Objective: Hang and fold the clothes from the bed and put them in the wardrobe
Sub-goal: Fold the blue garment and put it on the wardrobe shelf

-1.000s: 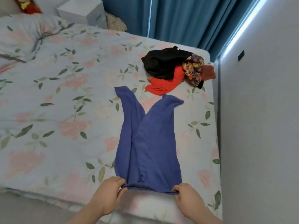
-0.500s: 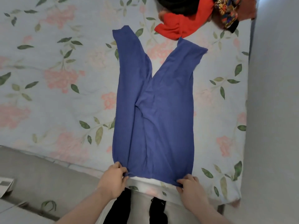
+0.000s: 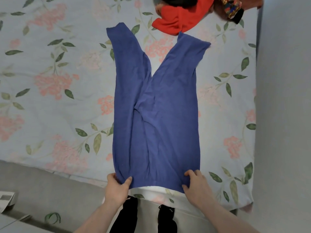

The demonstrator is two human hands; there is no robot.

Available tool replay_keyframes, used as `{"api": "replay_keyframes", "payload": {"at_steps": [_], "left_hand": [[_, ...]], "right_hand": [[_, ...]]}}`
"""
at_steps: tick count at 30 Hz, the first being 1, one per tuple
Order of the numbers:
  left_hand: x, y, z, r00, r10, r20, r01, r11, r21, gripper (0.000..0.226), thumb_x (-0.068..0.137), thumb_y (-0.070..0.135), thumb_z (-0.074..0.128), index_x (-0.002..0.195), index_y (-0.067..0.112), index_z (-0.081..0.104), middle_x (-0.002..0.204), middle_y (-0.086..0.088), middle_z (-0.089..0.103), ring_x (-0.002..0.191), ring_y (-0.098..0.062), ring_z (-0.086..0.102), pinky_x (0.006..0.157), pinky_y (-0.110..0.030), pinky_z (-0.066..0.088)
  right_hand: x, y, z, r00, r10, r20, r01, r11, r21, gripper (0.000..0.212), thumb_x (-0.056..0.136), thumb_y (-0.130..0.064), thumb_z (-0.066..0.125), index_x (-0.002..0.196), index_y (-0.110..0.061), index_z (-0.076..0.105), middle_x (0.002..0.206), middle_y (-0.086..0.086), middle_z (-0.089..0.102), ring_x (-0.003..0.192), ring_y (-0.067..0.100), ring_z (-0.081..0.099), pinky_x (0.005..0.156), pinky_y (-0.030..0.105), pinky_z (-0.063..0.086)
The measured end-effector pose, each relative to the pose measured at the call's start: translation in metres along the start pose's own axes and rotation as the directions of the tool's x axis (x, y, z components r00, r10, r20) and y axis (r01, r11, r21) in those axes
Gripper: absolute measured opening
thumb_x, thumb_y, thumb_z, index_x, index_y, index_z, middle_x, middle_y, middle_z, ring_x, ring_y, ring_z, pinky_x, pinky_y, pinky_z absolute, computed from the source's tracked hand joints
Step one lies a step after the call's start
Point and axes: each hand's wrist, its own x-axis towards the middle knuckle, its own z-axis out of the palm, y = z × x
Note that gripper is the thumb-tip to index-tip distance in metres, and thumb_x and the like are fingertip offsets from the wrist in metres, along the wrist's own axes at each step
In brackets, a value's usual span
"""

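Observation:
Blue trousers (image 3: 156, 115) lie flat on the floral bed cover (image 3: 55, 84), legs spread apart toward the far side, waistband at the near edge. My left hand (image 3: 117, 187) pinches the left corner of the waistband. My right hand (image 3: 195, 185) grips the right corner. A heap of other clothes lies at the top: a red garment (image 3: 178, 17), a black one partly cut off by the frame, and a multicoloured patterned piece (image 3: 230, 5).
A grey wall (image 3: 284, 98) runs along the bed's right side. My feet in black socks (image 3: 129, 214) stand on the floor at the bed's near edge. A paper or box corner (image 3: 6, 199) lies on the floor at lower left.
The view has tilted down toward the bed's near edge, and my feet have come into sight. Both hands stay on the waistband corners, with the fingers now gripping further over the fabric.

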Motion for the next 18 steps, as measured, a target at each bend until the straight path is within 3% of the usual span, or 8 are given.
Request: {"api": "replay_keyframes", "payload": {"at_steps": [3, 5, 7, 9, 11, 15, 18], "left_hand": [[-0.008, 0.008, 0.003, 0.997, 0.076, -0.028, -0.077, 0.996, -0.033, 0.022, 0.093, 0.013, 0.07, 0.106, 0.018, 0.053, 0.097, -0.002, 0.068, 0.095, -0.03, 0.068, 0.071, -0.034, 0.049], [-0.022, 0.019, 0.001, 0.967, 0.242, -0.078, -0.246, 0.968, -0.046, 0.028, 0.094, 0.011, 0.064, 0.106, 0.035, 0.054, 0.091, 0.009, 0.069, 0.089, -0.02, 0.069, 0.067, -0.028, 0.049], [-0.038, 0.031, 0.0, 0.906, 0.419, -0.052, -0.422, 0.905, -0.053, 0.039, 0.096, 0.013, 0.059, 0.12, 0.043, 0.056, 0.101, 0.018, 0.07, 0.093, -0.007, 0.068, 0.074, -0.026, 0.053], [-0.052, 0.04, 0.005, 0.844, 0.536, 0.011, -0.535, 0.844, -0.048, 0.046, 0.099, 0.016, 0.059, 0.139, 0.038, 0.055, 0.122, 0.019, 0.068, 0.109, -0.003, 0.065, 0.089, -0.027, 0.054], [-0.066, 0.048, 0.017, 0.785, 0.616, 0.073, -0.616, 0.787, -0.018, 0.053, 0.1, 0.018, 0.06, 0.148, 0.036, 0.049, 0.129, 0.024, 0.062, 0.116, -0.002, 0.061, 0.095, -0.02, 0.05], [-0.086, 0.069, 0.053, 0.617, 0.733, 0.286, -0.778, 0.624, 0.078, 0.058, 0.099, 0.034, 0.051, 0.153, 0.045, 0.032, 0.113, 0.029, 0.051, 0.105, 0.0, 0.057, 0.084, -0.005, 0.041], [-0.086, 0.078, 0.087, 0.583, 0.682, 0.441, -0.798, 0.583, 0.153, 0.063, 0.1, 0.034, 0.046, 0.158, 0.045, 0.022, 0.108, 0.029, 0.044, 0.098, 0.003, 0.053, 0.079, -0.007, 0.04]], "right_hand": [[-0.007, 0.005, 0.009, 1.0, 0.02, 0.001, -0.02, 1.0, -0.001, 0.042, 0.099, -0.034, 0.062, 0.137, -0.031, 0.044, 0.134, -0.001, 0.045, 0.123, 0.021, 0.049, 0.102, 0.033, 0.048], [-0.013, 0.006, 0.012, 1.0, 0.027, -0.01, -0.027, 0.999, 0.025, 0.047, 0.098, -0.037, 0.064, 0.14, -0.033, 0.043, 0.137, -0.002, 0.043, 0.127, 0.02, 0.047, 0.103, 0.034, 0.048], [-0.017, 0.009, 0.013, 1.0, 0.006, -0.007, -0.005, 0.997, 0.076, 0.051, 0.097, -0.038, 0.066, 0.143, -0.034, 0.043, 0.137, -0.005, 0.042, 0.129, 0.019, 0.044, 0.105, 0.033, 0.046], [-0.021, 0.013, 0.008, 1.0, -0.007, -0.01, 0.009, 0.988, 0.155, 0.051, 0.096, -0.035, 0.069, 0.142, -0.033, 0.046, 0.135, -0.007, 0.044, 0.128, 0.018, 0.045, 0.105, 0.031, 0.044], [-0.022, 0.018, -0.002, 0.999, 0.017, -0.049, -0.004, 0.968, 0.25, 0.047, 0.096, -0.029, 0.07, 0.139, -0.031, 0.051, 0.128, -0.008, 0.048, 0.12, 0.015, 0.051, 0.102, 0.029, 0.045], [-0.019, 0.029, -0.025, 0.985, 0.142, -0.101, -0.091, 0.913, 0.398, 0.035, 0.101, -0.009, 0.057, 0.132, -0.025, 0.056, 0.128, -0.002, 0.053, 0.101, 0.015, 0.061, 0.093, 0.035, 0.049], [-0.014, 0.041, -0.037, 0.977, 0.197, -0.078, -0.146, 0.891, 0.429, 0.04, 0.1, 0.0, 0.046, 0.13, -0.023, 0.057, 0.129, 0.0, 0.054, 0.105, 0.014, 0.06, 0.093, 0.033, 0.046]]}}
